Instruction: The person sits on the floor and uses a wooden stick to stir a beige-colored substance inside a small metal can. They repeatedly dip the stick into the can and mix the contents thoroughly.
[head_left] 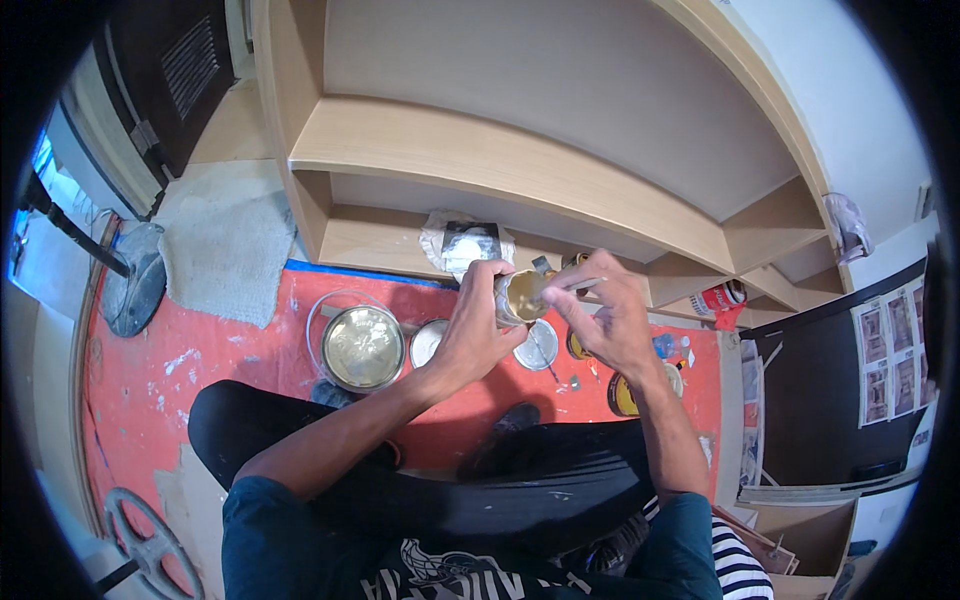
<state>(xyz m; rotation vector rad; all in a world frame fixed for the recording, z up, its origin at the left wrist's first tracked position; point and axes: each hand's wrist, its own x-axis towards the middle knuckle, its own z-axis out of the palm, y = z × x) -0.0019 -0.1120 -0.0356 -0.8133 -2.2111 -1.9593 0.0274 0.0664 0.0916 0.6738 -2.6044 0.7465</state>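
Observation:
My left hand (475,330) is wrapped round a small cup (521,298) tipped so that its mouth shows. Yellowish-tan stuff lies inside it. My right hand (612,325) pinches a thin, light-coloured stick (582,285) at the cup's rim; its far tip is too small to make out. Below the hands, a round whitish lid or tub (537,346) rests on the red floor covering (260,360), and another (428,343) is partly behind my left wrist. Left of these stands a large round metal can (362,348) with a wire handle.
A wooden shelf unit (500,150) rises ahead, holding a plastic-wrapped bundle (468,243) and a red-and-white can (718,298). Near my right forearm stands a yellow-rimmed can (622,395). At the left are a cloth mat (228,250) and a round stand base (140,280).

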